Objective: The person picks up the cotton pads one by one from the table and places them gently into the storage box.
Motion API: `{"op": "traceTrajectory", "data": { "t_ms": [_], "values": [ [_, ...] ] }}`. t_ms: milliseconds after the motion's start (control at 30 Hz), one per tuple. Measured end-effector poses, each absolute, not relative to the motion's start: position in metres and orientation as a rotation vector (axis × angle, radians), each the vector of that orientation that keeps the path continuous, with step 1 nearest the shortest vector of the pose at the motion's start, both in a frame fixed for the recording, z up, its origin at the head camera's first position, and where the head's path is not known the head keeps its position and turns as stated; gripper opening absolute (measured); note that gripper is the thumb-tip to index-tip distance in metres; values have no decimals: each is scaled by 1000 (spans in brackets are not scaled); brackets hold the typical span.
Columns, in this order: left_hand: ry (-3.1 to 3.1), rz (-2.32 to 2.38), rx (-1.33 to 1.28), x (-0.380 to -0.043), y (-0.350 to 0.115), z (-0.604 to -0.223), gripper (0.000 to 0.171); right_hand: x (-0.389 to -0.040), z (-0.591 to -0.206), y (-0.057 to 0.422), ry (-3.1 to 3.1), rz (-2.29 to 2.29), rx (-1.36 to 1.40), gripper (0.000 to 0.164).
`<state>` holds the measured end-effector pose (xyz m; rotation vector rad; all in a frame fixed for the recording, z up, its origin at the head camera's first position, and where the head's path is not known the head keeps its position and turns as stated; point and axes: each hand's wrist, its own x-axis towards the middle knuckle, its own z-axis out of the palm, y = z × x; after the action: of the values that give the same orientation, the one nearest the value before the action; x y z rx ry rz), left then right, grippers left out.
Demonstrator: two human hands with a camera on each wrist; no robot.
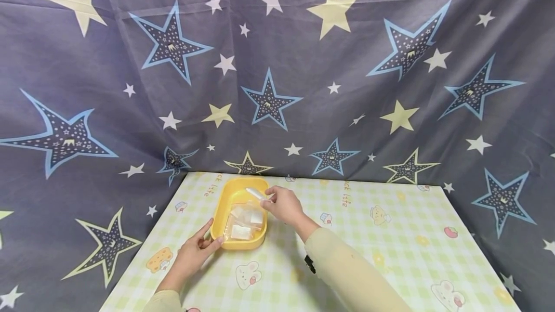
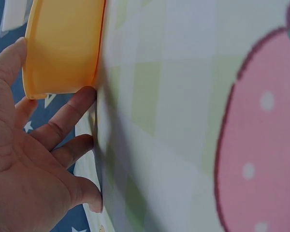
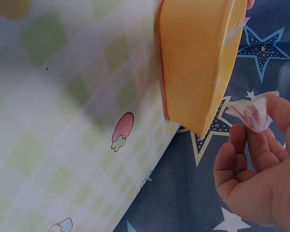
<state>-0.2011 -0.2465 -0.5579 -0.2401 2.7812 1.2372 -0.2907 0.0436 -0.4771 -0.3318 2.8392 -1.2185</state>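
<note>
A yellow plastic tray (image 1: 262, 242) with rounded corners stands on the table. Several small clear zip bags (image 1: 247, 215) with white pieces in them lie inside it. My right hand (image 1: 284, 204) pinches another small clear zip bag (image 3: 253, 110) between thumb and fingertips, over the tray's right rim. In the right wrist view this bag is crumpled and shows a reddish line. My left hand (image 1: 193, 253) is at the tray's near left corner, thumb at the rim, the other fingers spread and fairly straight. In the left wrist view a fingertip (image 2: 89, 94) touches the tray's lower edge.
The table is covered by a green-and-white checked cloth (image 1: 390, 244) with cartoon prints, and it reaches far to the right of the tray. A dark curtain with stars (image 1: 295, 124) hangs right behind the table's back edge.
</note>
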Motion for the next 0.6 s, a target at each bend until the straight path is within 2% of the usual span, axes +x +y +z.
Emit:
{"op": "traceTrajectory", "data": {
  "t_ms": [600],
  "values": [
    [2787, 1227, -248, -200, -246, -559, 90, -288, -475, 31, 2792, -1272, -282, 38]
  ]
}}
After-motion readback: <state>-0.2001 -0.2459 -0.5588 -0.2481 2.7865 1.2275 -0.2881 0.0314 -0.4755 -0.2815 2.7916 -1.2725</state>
